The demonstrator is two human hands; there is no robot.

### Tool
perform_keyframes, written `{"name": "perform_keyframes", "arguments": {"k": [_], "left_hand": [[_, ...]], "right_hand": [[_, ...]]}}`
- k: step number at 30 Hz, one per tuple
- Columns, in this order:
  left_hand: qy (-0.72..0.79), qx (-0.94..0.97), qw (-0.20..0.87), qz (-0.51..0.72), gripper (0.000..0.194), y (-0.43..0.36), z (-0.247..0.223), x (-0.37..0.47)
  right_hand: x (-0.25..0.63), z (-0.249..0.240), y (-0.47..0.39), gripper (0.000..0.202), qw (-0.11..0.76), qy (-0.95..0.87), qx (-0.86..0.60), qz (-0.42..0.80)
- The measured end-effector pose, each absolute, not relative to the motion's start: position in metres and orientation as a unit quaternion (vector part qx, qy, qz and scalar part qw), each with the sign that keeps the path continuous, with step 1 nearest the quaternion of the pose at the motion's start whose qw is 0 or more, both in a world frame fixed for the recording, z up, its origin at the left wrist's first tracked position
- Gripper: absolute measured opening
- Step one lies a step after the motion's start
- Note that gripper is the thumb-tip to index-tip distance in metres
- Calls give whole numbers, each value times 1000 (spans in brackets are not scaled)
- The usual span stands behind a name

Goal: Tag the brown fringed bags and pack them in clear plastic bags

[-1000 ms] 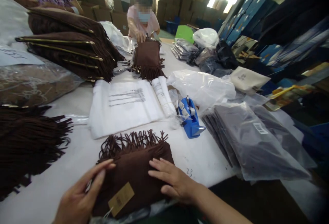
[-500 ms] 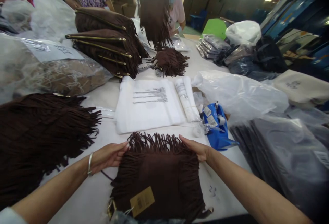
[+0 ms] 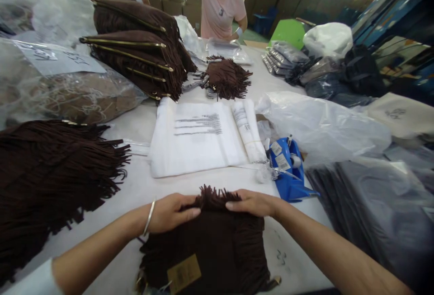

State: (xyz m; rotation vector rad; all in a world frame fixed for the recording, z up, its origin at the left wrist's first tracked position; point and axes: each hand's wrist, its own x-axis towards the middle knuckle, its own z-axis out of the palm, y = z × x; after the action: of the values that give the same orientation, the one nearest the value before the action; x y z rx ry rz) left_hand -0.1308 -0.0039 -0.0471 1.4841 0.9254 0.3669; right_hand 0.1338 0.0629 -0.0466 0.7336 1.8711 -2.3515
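Note:
A dark brown fringed suede bag with a tan paper tag lies on the white table right in front of me. My left hand, a thin bangle on its wrist, presses on the bag's far left edge. My right hand presses on the far right edge. Both hands gather the fringe inward at the bag's top, fingertips nearly meeting.
A stack of white printed poly bags and a blue tape dispenser lie beyond the bag. Brown fringed bags are piled at left and at the back. Grey packed bags lie at right. A person in pink works across the table.
My hands have slid from the bag's outer corners toward its middle, bunching the fringe. Across the table, the person has lowered the bag that was held up.

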Motion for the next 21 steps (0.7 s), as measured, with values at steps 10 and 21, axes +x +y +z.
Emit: {"name": "perform_keyframes", "arguments": {"k": [10,21], "left_hand": [[361,849,355,148,49,-103,-66,-126],[471,783,323,247,26,-139,-38,-139]], "right_hand": [[155,-51,-48,40,-146,779,168,-586],[84,-53,-42,48,-64,924,168,-337]]}}
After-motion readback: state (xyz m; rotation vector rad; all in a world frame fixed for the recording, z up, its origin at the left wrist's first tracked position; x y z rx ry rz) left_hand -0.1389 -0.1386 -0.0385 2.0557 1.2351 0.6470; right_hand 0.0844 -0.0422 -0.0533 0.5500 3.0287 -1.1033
